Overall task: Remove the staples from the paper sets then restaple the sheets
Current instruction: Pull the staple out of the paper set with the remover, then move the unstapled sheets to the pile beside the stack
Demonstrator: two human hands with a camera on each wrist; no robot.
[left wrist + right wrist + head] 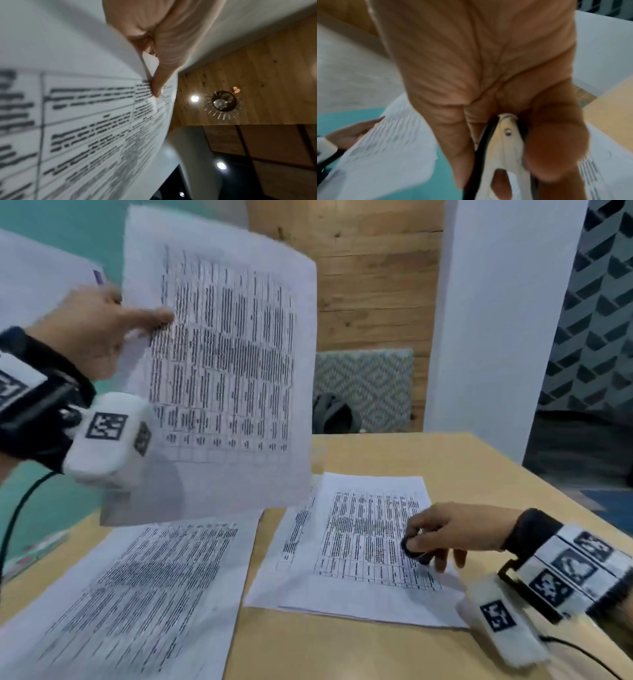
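Left hand [85, 333] pinches lifted sheet [226, 364] by edge; right hand [442, 534] grips staple remover [412, 546] on worktop [342, 645] papers; loose sheet may slip or crease.

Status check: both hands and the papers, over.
Left hand holds sheet aloft. Right hand grips staple remover over paper set. Nothing blocking.

A light wooden bench [394, 648] carries two printed paper sets: one [137, 594] at its left edge, another [356, 546] mid-bench.
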